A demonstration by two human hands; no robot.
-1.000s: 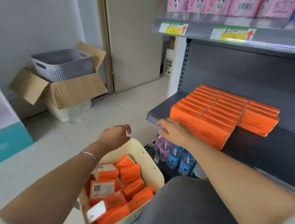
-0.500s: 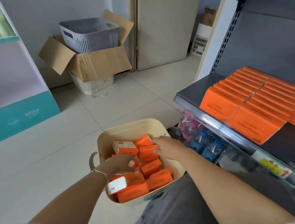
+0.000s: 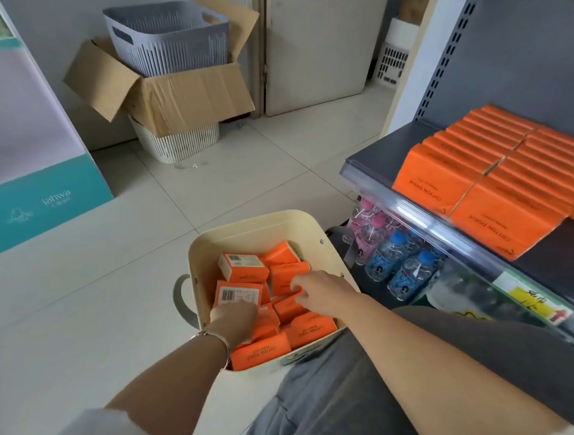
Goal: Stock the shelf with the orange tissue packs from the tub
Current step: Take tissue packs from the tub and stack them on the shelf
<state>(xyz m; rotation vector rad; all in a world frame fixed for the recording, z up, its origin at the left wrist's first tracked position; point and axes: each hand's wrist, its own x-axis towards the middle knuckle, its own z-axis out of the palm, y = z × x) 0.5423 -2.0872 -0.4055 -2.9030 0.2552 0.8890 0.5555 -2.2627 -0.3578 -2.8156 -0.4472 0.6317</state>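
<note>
Both hands, left hand [image 3: 234, 319] and right hand [image 3: 322, 291], reach among orange packs [image 3: 285, 277] in the tub [image 3: 255, 228].

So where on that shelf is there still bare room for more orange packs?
On the grey shelf, a bare strip lies left of the orange rows, up to its end, and another lies in front of the right-hand packs. The middle is tightly packed. Both hands, left and right, are in the crowded tub.

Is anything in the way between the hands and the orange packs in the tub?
No. Both the left hand and the right hand are already down inside the cream tub, right on the loose orange packs. The tub has no lid, and nothing visible lies over the packs.
</note>
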